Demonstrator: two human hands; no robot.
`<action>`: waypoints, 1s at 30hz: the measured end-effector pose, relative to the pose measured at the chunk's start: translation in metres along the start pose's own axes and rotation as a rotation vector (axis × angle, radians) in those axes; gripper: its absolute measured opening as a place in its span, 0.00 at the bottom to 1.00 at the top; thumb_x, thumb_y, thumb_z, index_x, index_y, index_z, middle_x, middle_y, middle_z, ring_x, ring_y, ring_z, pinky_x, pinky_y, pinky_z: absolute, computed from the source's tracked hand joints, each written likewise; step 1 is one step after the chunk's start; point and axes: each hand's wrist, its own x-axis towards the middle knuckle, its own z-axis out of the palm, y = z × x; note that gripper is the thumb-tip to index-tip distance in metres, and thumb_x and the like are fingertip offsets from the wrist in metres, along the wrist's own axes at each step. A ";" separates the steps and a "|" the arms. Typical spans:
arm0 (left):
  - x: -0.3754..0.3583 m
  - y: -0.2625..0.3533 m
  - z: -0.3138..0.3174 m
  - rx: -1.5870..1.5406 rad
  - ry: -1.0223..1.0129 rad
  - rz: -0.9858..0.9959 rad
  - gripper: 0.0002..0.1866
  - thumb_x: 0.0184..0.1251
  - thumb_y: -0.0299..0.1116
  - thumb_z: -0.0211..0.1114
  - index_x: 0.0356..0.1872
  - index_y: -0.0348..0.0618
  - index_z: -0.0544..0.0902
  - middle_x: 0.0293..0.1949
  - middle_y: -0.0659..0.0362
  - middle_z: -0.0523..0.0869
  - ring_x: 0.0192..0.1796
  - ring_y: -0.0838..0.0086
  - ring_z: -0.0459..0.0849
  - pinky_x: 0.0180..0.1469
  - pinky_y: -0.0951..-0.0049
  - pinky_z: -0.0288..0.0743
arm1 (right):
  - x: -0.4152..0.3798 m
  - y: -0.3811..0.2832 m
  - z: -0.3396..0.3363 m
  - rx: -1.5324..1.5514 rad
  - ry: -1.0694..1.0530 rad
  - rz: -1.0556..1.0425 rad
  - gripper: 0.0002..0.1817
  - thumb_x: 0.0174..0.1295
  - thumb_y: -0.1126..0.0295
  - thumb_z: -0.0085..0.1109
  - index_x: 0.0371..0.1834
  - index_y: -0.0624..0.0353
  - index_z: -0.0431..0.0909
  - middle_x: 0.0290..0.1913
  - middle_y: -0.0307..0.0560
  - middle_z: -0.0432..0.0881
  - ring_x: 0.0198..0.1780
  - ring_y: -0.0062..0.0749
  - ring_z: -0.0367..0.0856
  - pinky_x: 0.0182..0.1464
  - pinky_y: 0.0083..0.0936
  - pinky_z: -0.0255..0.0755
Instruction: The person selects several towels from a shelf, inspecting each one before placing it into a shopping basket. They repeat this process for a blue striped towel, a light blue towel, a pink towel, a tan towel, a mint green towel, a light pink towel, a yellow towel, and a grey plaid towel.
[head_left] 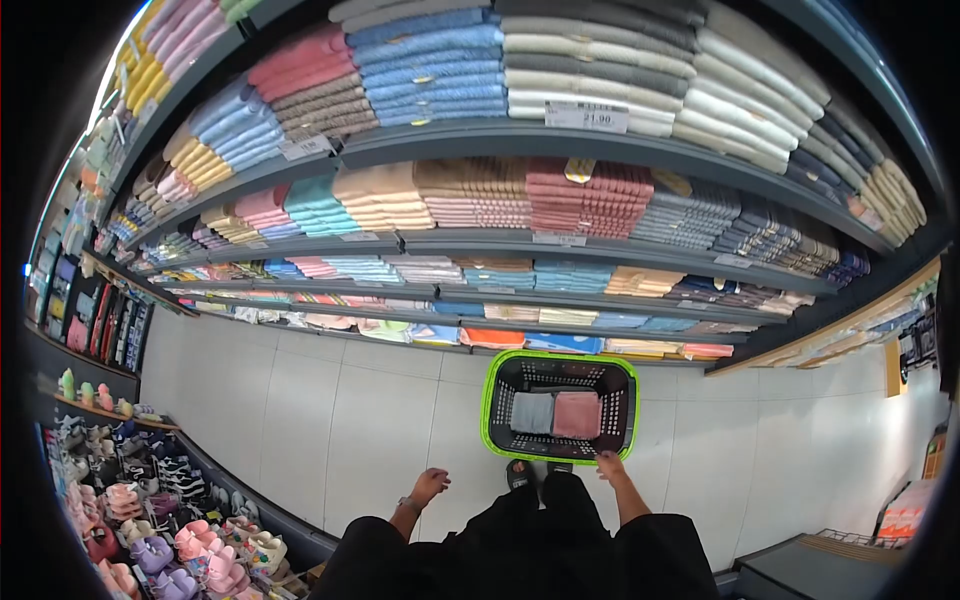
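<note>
My left hand (430,486) hangs over the floor, left of my feet, with loosely bent fingers and nothing in it. At the near right rim of a black shopping basket (507,376) with a bright green edge, my right hand (609,465) hangs with its fingers loose and pointing down. The basket stands on the floor in front of my shoes. Inside it lie a folded grey towel (532,412) and a folded pink towel (577,414), side by side.
Ahead, a long shelf unit (480,146) carries stacks of folded towels in many colours, with price tags (587,117) along its edges. A rack of children's shoes and sandals (160,520) is at lower left. Pale tiled floor (380,410) runs between them.
</note>
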 end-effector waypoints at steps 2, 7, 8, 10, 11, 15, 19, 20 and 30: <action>0.008 0.029 0.005 -0.023 -0.007 0.080 0.14 0.65 0.34 0.51 0.45 0.35 0.75 0.35 0.54 0.83 0.33 0.74 0.81 0.35 0.76 0.75 | -0.024 0.007 0.003 0.159 -0.006 0.003 0.23 0.57 0.61 0.51 0.55 0.58 0.66 0.44 0.50 0.76 0.37 0.40 0.81 0.36 0.37 0.77; 0.043 0.125 0.018 -0.041 -0.093 0.390 0.11 0.65 0.29 0.50 0.46 0.38 0.76 0.38 0.57 0.82 0.37 0.76 0.80 0.39 0.78 0.75 | -0.042 0.043 0.000 0.422 -0.074 0.083 0.22 0.59 0.64 0.49 0.55 0.61 0.66 0.42 0.50 0.78 0.38 0.42 0.81 0.38 0.36 0.76; 0.051 0.149 0.019 -0.013 -0.099 0.450 0.11 0.65 0.29 0.51 0.45 0.38 0.76 0.38 0.58 0.82 0.37 0.77 0.79 0.39 0.78 0.74 | -0.049 0.042 -0.007 0.427 -0.072 0.073 0.22 0.59 0.64 0.49 0.55 0.61 0.66 0.42 0.50 0.78 0.38 0.42 0.81 0.38 0.36 0.76; 0.052 0.211 0.024 0.062 -0.065 0.608 0.10 0.65 0.29 0.51 0.42 0.38 0.77 0.36 0.59 0.81 0.36 0.78 0.78 0.38 0.78 0.73 | -0.057 0.050 -0.016 0.252 -0.173 -0.032 0.18 0.59 0.61 0.48 0.48 0.60 0.74 0.39 0.51 0.82 0.38 0.41 0.82 0.40 0.35 0.76; 0.049 0.249 0.028 0.108 -0.023 0.711 0.09 0.66 0.30 0.51 0.39 0.37 0.78 0.34 0.59 0.81 0.35 0.78 0.78 0.38 0.78 0.73 | -0.037 0.074 -0.015 0.261 -0.172 -0.035 0.18 0.59 0.61 0.48 0.48 0.60 0.74 0.39 0.51 0.82 0.38 0.41 0.82 0.40 0.35 0.76; 0.022 0.396 0.034 0.314 0.355 1.158 0.09 0.65 0.30 0.56 0.42 0.36 0.77 0.37 0.54 0.81 0.37 0.72 0.80 0.40 0.75 0.73 | 0.017 0.126 -0.015 -0.705 0.118 -1.007 0.07 0.47 0.66 0.55 0.25 0.57 0.78 0.21 0.50 0.79 0.25 0.45 0.79 0.27 0.38 0.73; -0.027 0.518 0.037 0.503 0.550 1.515 0.11 0.60 0.27 0.58 0.43 0.37 0.76 0.41 0.50 0.79 0.36 0.58 0.79 0.42 0.66 0.72 | 0.021 0.108 -0.028 -0.747 0.230 -1.026 0.08 0.50 0.66 0.54 0.27 0.57 0.78 0.23 0.51 0.80 0.26 0.45 0.80 0.27 0.38 0.73; -0.030 0.541 0.035 0.621 0.630 1.668 0.12 0.59 0.27 0.59 0.44 0.37 0.75 0.42 0.49 0.78 0.36 0.55 0.79 0.43 0.62 0.71 | 0.024 0.103 -0.026 -0.667 0.319 -1.136 0.08 0.51 0.66 0.54 0.28 0.58 0.78 0.24 0.52 0.81 0.26 0.44 0.81 0.27 0.38 0.73; 0.016 0.608 -0.005 1.269 0.484 1.223 0.30 0.61 0.45 0.56 0.63 0.45 0.65 0.33 0.43 0.82 0.38 0.51 0.81 0.44 0.56 0.74 | 0.017 0.012 0.024 -0.391 0.202 -0.672 0.14 0.55 0.59 0.57 0.32 0.60 0.78 0.32 0.55 0.82 0.35 0.44 0.83 0.36 0.34 0.75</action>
